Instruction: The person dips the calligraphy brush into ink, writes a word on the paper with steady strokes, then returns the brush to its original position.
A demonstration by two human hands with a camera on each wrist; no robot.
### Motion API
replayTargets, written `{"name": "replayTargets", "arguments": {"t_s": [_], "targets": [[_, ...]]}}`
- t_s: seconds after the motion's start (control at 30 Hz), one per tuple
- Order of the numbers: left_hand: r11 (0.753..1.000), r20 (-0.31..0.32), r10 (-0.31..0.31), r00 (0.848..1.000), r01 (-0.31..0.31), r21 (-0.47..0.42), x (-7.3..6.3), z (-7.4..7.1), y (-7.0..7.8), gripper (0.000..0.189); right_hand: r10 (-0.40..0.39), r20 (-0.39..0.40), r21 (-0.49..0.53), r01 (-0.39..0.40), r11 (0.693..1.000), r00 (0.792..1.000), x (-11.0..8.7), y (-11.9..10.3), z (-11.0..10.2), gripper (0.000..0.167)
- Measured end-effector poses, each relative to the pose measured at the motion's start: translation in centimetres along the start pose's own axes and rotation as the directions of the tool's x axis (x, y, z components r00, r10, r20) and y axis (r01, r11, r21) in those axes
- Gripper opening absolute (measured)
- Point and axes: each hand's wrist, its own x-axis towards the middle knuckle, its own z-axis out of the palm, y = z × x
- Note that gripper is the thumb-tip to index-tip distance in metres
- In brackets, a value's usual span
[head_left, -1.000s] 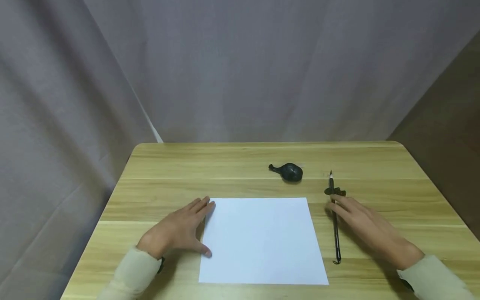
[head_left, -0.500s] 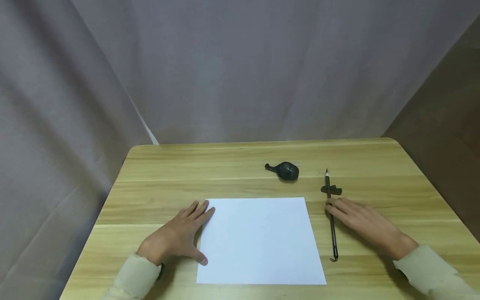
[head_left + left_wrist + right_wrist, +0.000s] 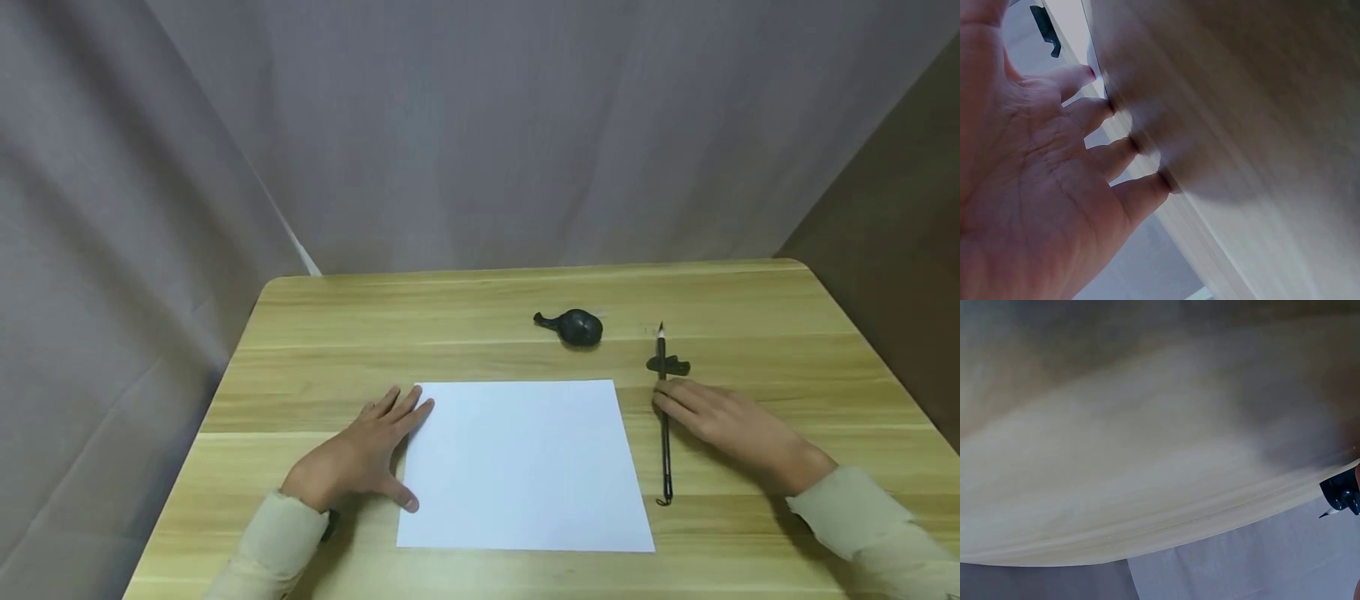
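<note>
A white sheet of paper (image 3: 525, 467) lies flat on the wooden table. My left hand (image 3: 360, 458) is spread at its left edge, with the thumb and some fingertips on the sheet. The left wrist view shows the fingers (image 3: 1141, 197) of that hand straight, tips down at the tabletop. To the right of the sheet, a dark calligraphy brush (image 3: 665, 458) leans on a small black brush rest (image 3: 677, 366), bristles pointing away. My right hand (image 3: 731, 429) pinches the brush handle just below the rest; its thumb is hidden. The bristle tip (image 3: 1329, 514) shows at the right wrist view's edge.
Beyond the sheet sits a black, rounded object with a narrow neck (image 3: 580, 328), like a small gourd. Grey curtain (image 3: 465, 133) hangs behind the table's far edge (image 3: 450, 275). A darker surface (image 3: 900, 250) stands past the right side.
My right fingers have closed in on the brush handle, slightly farther below the rest. The brush has turned a little, still on its rest. My left hand stays at the sheet's edge.
</note>
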Motion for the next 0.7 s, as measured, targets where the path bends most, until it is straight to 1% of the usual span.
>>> {"name": "replayTargets", "arguments": {"t_s": [0.1, 0.27, 0.4, 0.57, 0.7], "targets": [[1.000, 0.010, -0.009, 1.000, 0.009, -0.005, -0.1, 0.1, 0.0, 0.139, -0.040, -0.017, -0.036, 0.039, 0.999, 0.999, 0.2, 0.0, 0.3, 0.070], [1.000, 0.008, -0.018, 1.000, 0.018, -0.013, -0.4, 0.3, 0.0, 0.139, -0.083, -0.035, -0.073, 0.080, 0.994, 0.996, 0.5, -0.2, 0.5, 0.070], [0.999, 0.009, -0.029, 1.000, 0.029, -0.018, -0.5, 0.3, -0.1, 0.140, -0.117, -0.037, -0.116, 0.112, 0.987, 0.992, 0.8, -0.3, 0.3, 0.066], [0.999, 0.009, -0.037, 0.999, 0.037, -0.017, -0.4, 0.4, 0.1, 0.141, -0.141, -0.075, -0.149, 0.129, 0.980, 0.987, 1.3, -0.4, -0.8, 0.057], [0.998, 0.018, -0.049, 0.999, 0.050, -0.023, -0.6, 0.5, 0.5, 0.141, -0.137, -0.101, -0.167, 0.119, 0.979, 0.985, 1.9, -0.6, -2.1, 0.052]]}}
